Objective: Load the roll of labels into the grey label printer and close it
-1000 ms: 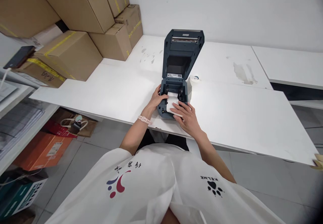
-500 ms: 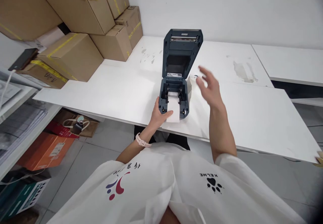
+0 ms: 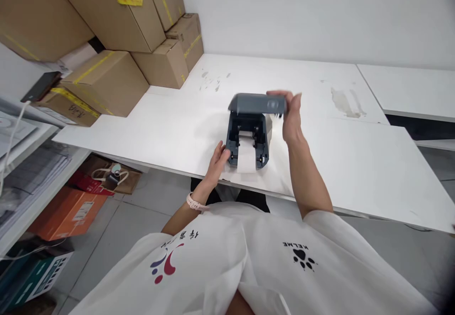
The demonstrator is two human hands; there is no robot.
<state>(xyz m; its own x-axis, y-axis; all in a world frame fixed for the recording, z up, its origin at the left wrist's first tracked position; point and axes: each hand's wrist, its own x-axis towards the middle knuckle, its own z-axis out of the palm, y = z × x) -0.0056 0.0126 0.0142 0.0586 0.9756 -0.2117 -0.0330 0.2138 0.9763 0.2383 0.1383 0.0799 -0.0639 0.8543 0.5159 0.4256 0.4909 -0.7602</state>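
Observation:
A dark grey label printer [image 3: 249,137] stands near the front edge of the white table [image 3: 337,149]. Its lid [image 3: 256,103] is tipped forward, roughly level above the body. My right hand [image 3: 289,116] grips the lid's right end, fingers curled over its top. A white paper strip [image 3: 246,156] runs out of the printer's front onto the table. My left hand [image 3: 218,158] rests against the printer's lower left corner, fingers lightly bent and holding nothing.
Several cardboard boxes [image 3: 117,45] with yellow tape are stacked at the table's back left. A shelf [image 3: 31,163] with papers stands at the left, with an orange box [image 3: 66,211] and bags on the floor below. A second white table [image 3: 408,92] adjoins at right.
My right hand left the paper, rose to the upright lid and has swung it forward and down. My left hand slid from the printer's side to its front left corner.

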